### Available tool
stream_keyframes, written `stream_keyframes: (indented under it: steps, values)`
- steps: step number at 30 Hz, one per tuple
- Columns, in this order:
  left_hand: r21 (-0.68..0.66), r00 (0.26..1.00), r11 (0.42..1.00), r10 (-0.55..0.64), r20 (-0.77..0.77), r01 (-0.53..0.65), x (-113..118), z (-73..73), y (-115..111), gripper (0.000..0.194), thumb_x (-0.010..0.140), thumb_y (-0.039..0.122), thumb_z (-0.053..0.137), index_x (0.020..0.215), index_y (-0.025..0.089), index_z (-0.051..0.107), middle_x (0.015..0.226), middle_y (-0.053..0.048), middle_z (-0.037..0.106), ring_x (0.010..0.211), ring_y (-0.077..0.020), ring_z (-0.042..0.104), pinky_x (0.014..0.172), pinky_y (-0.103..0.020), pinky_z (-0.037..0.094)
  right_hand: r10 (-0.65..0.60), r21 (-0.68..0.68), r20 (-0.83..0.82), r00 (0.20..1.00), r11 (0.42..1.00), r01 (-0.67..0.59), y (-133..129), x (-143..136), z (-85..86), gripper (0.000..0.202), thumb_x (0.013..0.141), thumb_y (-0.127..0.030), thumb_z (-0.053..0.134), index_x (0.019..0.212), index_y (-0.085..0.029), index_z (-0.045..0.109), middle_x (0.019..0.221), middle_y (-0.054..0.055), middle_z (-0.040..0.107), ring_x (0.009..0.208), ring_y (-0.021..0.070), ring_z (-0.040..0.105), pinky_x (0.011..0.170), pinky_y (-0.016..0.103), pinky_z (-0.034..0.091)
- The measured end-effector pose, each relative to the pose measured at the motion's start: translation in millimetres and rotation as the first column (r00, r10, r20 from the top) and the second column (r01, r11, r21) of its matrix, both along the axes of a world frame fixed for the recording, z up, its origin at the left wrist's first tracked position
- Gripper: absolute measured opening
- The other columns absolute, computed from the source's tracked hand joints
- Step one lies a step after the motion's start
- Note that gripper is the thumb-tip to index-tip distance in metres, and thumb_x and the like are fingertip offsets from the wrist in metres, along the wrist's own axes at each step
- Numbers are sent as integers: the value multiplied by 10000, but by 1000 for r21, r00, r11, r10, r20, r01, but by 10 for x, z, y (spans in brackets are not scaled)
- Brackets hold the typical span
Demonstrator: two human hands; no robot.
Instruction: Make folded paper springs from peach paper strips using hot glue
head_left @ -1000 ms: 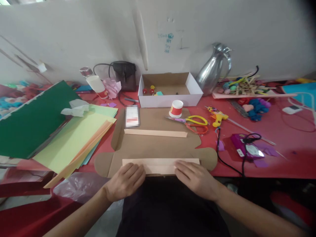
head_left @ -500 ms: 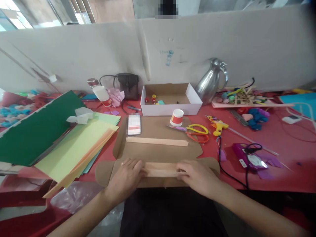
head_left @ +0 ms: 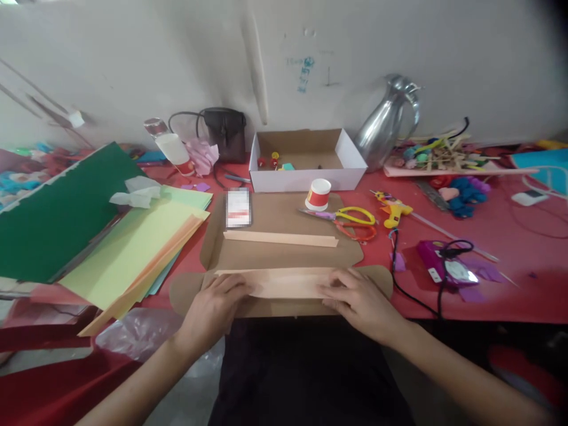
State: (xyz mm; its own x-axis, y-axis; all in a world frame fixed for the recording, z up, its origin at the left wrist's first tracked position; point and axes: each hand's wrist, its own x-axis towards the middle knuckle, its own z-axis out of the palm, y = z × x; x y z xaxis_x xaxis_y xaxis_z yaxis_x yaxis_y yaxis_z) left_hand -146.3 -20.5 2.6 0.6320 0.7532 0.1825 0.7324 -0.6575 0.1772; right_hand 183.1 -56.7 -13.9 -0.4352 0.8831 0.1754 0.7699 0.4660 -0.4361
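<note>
Pinching a pale peach paper strip [head_left: 288,283] at both ends, the left hand [head_left: 222,296] and right hand [head_left: 355,299] hold it over flattened brown cardboard [head_left: 284,254], near a narrower folded peach strip [head_left: 280,239].

Both hands [head_left: 289,296] hold a peach paper strip [head_left: 288,283] over the cardboard [head_left: 284,255]; beyond the cardboard stands a white box [head_left: 308,180], with scissors [head_left: 344,218] lying partly on the cardboard.
</note>
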Motion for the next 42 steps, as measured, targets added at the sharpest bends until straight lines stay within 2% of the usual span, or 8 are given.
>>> stream_keyframes:
  steps: [5, 10, 15, 21, 23, 28, 35, 42]
  values:
    - [-170, 997, 982, 81, -17, -82, 36, 85, 249, 224, 916, 314, 476, 878, 250, 688, 926, -30, 688, 872, -186, 624, 745, -294, 468, -122, -91, -205, 971, 990, 105, 24, -36, -11, 234, 921, -362, 524, 893, -249, 727, 883, 48, 629, 854, 188, 584, 780, 338, 479]
    - [-275, 985, 946, 159, -73, -174, 32, 82, 357, 308, 911, 441, 454, 850, 261, 696, 910, -20, 695, 872, -189, 640, 669, -257, 458, -224, -163, -225, 948, 968, 190, 47, -60, 27, 317, 944, -322, 460, 711, -211, 644, 810, 32, 626, 823, 178, 586, 769, 314, 458]
    - [-266, 970, 933, 234, -68, -244, 35, 68, 326, 285, 885, 450, 488, 827, 272, 702, 901, -13, 690, 808, -185, 648, 604, -252, 442, -262, -149, -58, 963, 956, 251, 97, -35, -20, 259, 915, -323, 498, 721, -213, 630, 802, 25, 641, 794, 180, 598, 703, 291, 439]
    - [-240, 981, 952, 195, 4, -189, -28, 40, 323, 210, 859, 366, 544, 763, 290, 715, 843, -4, 682, 850, -196, 621, 725, -291, 470, -320, -67, 243, 916, 936, 345, 143, -42, -11, 255, 898, -438, 520, 825, -220, 628, 872, 35, 680, 718, 195, 636, 533, 280, 332]
    - [-238, 982, 958, 180, 58, -162, -70, 12, 327, 211, 864, 329, 540, 748, 274, 709, 844, -17, 671, 870, -194, 609, 768, -305, 473, -317, -58, 300, 900, 935, 349, 156, -51, 15, 276, 900, -465, 513, 807, -221, 602, 828, 27, 683, 701, 201, 635, 505, 278, 283]
    - [-272, 954, 935, 271, 130, -229, -162, -71, 292, 261, 880, 339, 516, 716, 199, 664, 877, -45, 609, 835, -173, 594, 776, -302, 474, -294, -71, 288, 911, 943, 327, 168, -48, 26, 290, 889, -491, 524, 776, -226, 562, 813, 9, 671, 712, 190, 626, 499, 269, 253]
    - [-192, 938, 933, 329, 107, -306, -259, -188, 285, 353, 820, 426, 608, 574, 186, 530, 862, -47, 577, 818, -185, 580, 739, -304, 462, -252, -161, 116, 961, 950, 268, 144, -1, -32, 271, 892, -412, 545, 705, -220, 508, 817, 3, 626, 746, 165, 597, 596, 261, 365]
    - [-189, 953, 947, 283, 107, -260, -282, -224, 286, 281, 850, 400, 580, 667, 187, 606, 890, -44, 568, 900, -200, 571, 831, -327, 447, -206, -202, 47, 977, 956, 211, 152, 31, -58, 253, 900, -340, 532, 687, -212, 483, 804, 12, 598, 768, 171, 568, 674, 275, 398]
